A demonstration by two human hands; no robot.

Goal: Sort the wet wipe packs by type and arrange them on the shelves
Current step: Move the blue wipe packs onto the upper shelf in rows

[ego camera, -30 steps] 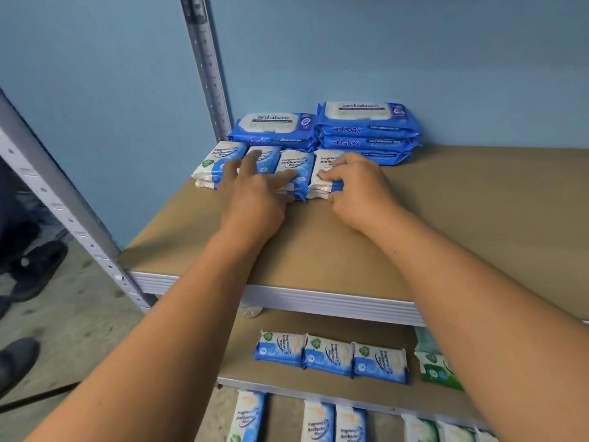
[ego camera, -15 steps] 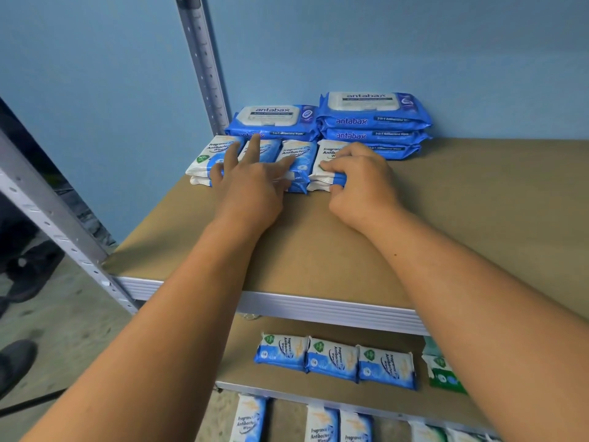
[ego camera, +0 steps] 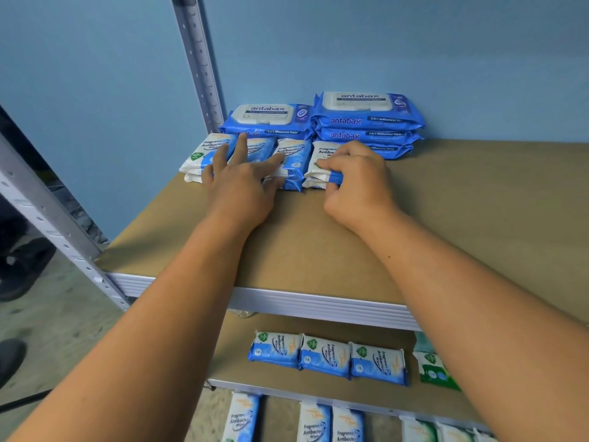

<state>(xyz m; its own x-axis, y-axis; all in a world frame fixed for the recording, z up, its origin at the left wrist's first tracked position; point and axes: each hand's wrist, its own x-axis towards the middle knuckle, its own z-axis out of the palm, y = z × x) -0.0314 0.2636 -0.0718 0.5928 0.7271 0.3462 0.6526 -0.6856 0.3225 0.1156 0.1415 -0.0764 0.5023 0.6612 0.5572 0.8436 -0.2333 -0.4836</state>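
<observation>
Lying within the right grip (ego camera: pixel 353 178), the rightmost pack (ego camera: pixel 322 154) tops another.

A plain blue wall (ego camera: pixel 95 90) fills the top, from 10 o'clock round to 2 o'clock. At 8 o'clock is a grey, spotty floor (ego camera: pixel 63 330). A black shoe (ego camera: pixel 25 266) sits on it at 9 o'clock. Another dark shoe (ego camera: pixel 9 355) lies lower, by the left edge. A thin black line (ego camera: pixel 22 401) crosses the floor below that.
</observation>
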